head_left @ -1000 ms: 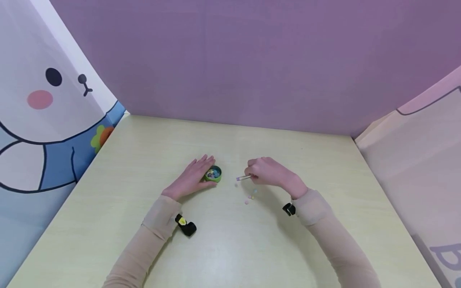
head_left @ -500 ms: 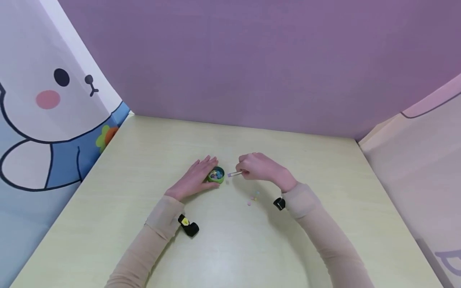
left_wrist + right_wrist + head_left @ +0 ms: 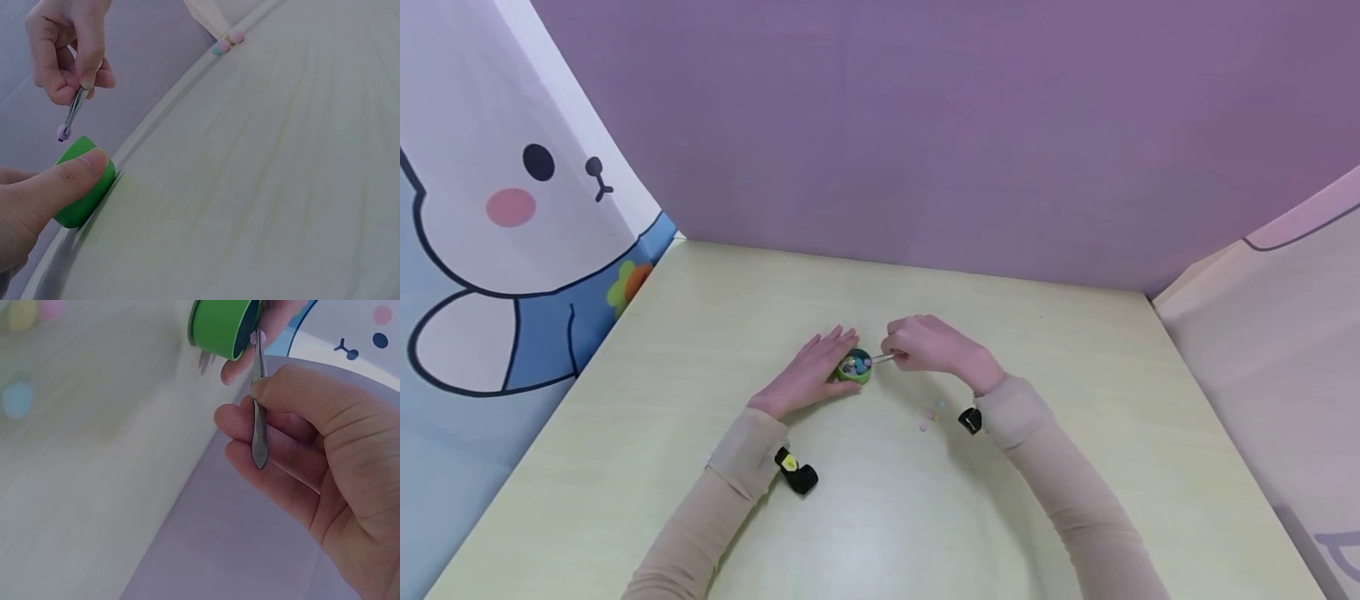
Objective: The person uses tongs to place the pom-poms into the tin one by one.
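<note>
In the head view my left hand (image 3: 806,374) holds a small round green tin (image 3: 863,379) on the table, thumb along the near side and fingers along the far side. Colourful beads (image 3: 853,365) lie inside it. My right hand (image 3: 928,342) pinches metal tweezers (image 3: 260,419) between thumb and fingers. A lilac bead (image 3: 63,132) sits at the tweezer tips, just above the tin's rim in the left wrist view. The right wrist view shows those tips right at the green tin's opening (image 3: 249,328).
Several loose pastel beads (image 3: 931,415) lie on the pale table (image 3: 880,517), to the right of the tin and nearer the body. A purple backdrop (image 3: 925,150) stands behind the table. A printed cartoon curtain (image 3: 467,275) hangs at the left.
My right hand has moved left with the tweezers and lilac bead, bringing the tips from beside the tin to its rim. My left hand stays at the tin; the head view has shifted slightly.
</note>
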Demonstrator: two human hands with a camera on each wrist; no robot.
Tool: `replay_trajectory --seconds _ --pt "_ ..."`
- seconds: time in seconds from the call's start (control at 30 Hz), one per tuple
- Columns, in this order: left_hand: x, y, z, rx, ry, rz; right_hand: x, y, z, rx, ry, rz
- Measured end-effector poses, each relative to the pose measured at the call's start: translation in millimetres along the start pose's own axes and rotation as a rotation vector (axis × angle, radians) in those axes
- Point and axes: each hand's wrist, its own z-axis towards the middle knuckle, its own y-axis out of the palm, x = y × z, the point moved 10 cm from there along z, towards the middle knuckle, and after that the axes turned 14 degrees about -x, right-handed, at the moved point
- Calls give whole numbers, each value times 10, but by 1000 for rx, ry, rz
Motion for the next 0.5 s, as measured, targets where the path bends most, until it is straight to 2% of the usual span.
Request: replay_trajectory --seconds 0.23,0.5 --pt "0 17 1 3 4 -1 -26 -6 75 -1 -10 -12" --pt "-26 15 3 -2 -1 2 -42 -38 69 3 -6 -23"
